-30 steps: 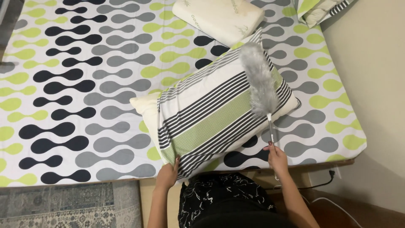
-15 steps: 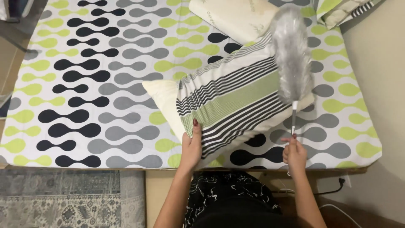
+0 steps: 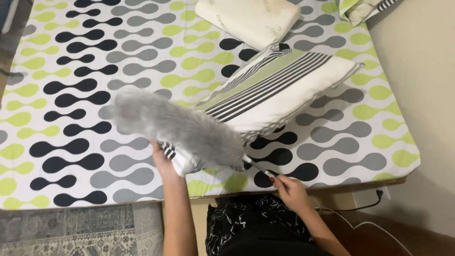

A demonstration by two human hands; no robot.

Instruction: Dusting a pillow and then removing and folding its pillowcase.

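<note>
I've got both hands low over the near edge of the bed (image 3: 57, 71), the one under the sheet with black, grey and green blobs. My left hand (image 3: 163, 159) has its grip closed on the near corner of the striped pillow (image 3: 279, 90), fingers tucked under the fabric, and that corner is lifted off the sheet. The pillow itself runs from there up toward the far right corner of the bed, white with black, grey and green stripes, tilted on its side.

My right hand (image 3: 290, 189) sits just off the near edge, grip tight around the thin handle of the fluffy grey duster (image 3: 175, 125). The duster head sweeps left across the pillow's near end, blurred, covering part of it and lying over my left hand.

Further back, a plain white foam pillow (image 3: 249, 19) lies at the far edge, just beside the striped one. A patterned rug (image 3: 71, 232) shows on the floor under the near left corner, and a cable (image 3: 350, 208) runs along the floor at the right.
</note>
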